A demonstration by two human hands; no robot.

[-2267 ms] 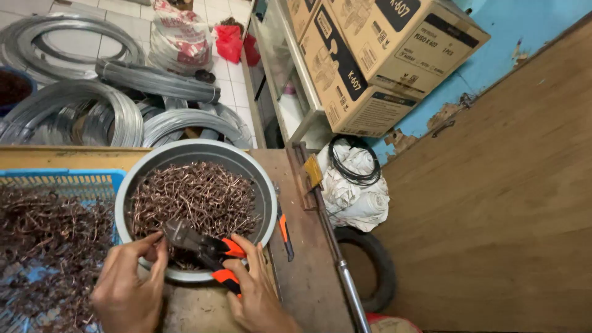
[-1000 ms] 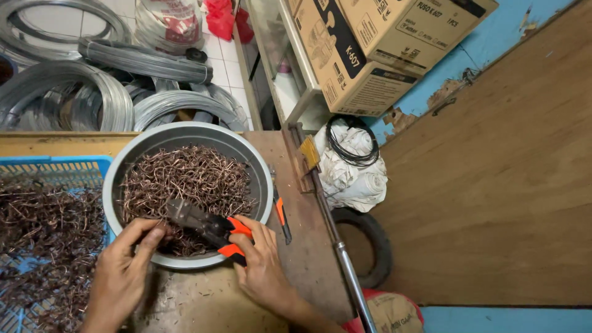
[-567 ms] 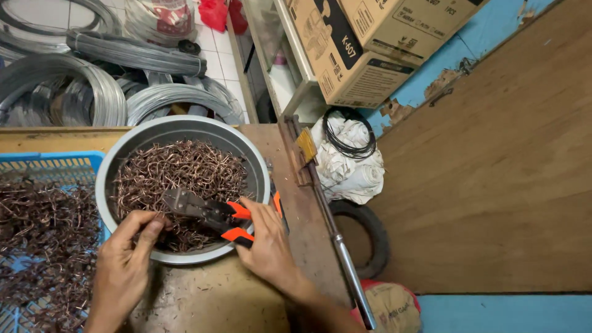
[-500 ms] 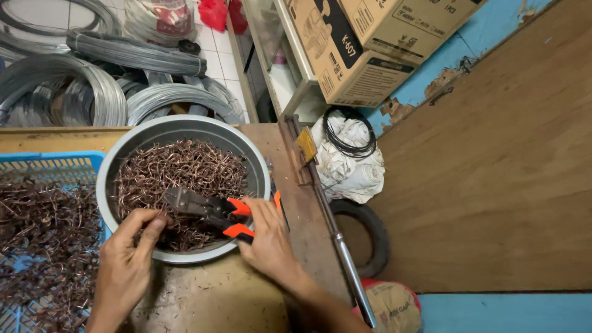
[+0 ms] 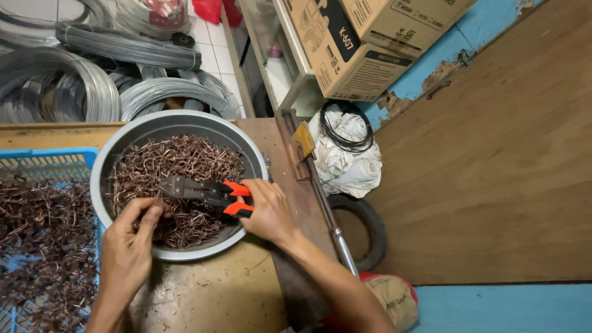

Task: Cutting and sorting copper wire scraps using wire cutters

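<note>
Two hands are busy over the big grey bowl [image 5: 123, 157] in the left middle of the frame. The right hand [image 5: 266, 209] is wrapped around the orange handles of the cutters [image 5: 203, 191], squeezing them close together. The dark nose of the cutters points left, over the pile of copper wire bits [image 5: 185, 163] in the bowl. The left hand [image 5: 126, 250] sits at the lower left rim of the bowl, and its fingers [image 5: 148, 213] pinch a small bunch of bent wire right at the tip of the cutters.

A second ago the cutters lay a bit lower and the left hand was further from their nose. Now the hand has come up, and wire and tool tip meet. The handles look closer together than before, so I think a snip is being made or was just made. I cannot tell if the wire is cut through.

At the left edge stands a blue basket [image 5: 55, 160] full of more tangled brown wire. Under it all is a scratched wooden table [image 5: 216, 290]. Grey wire coils [image 5: 55, 86] lie on the tiled floor at the upper left. Cardboard boxes [image 5: 364, 43] sit at the top middle. A white cloth bundle [image 5: 348, 157] with a black cable loop on it lies right of the bowl, above a black tyre [image 5: 370, 231].
</note>
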